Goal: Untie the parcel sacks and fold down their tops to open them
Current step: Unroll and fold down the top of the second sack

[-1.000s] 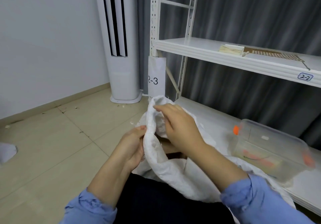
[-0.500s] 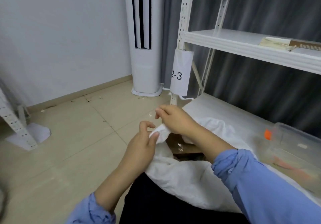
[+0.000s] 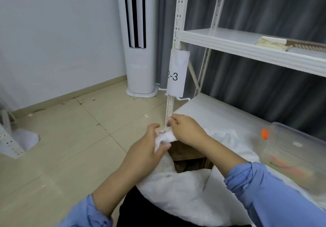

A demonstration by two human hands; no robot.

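The white sack [image 3: 185, 196] lay from the lap toward the lower shelf [image 3: 220, 114], mouth pointing up and away. The left hand [image 3: 144, 149] gripped its bunched rim and the right hand [image 3: 187, 129] pinched it. The rim sat lower than one second before.

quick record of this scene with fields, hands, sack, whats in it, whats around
left hand: grips the bunched top of the sack
right hand: fingertips pinched just above that bunch; what they hold is too small to tell
sack: white, lying partly on the lower shelf, mouth partly open
inside: brown box showing through the opening
nearby: clear plastic tub to the right on the same shelf; paper label reading 2-3 on the rack post; white floor-standing air conditioner behind
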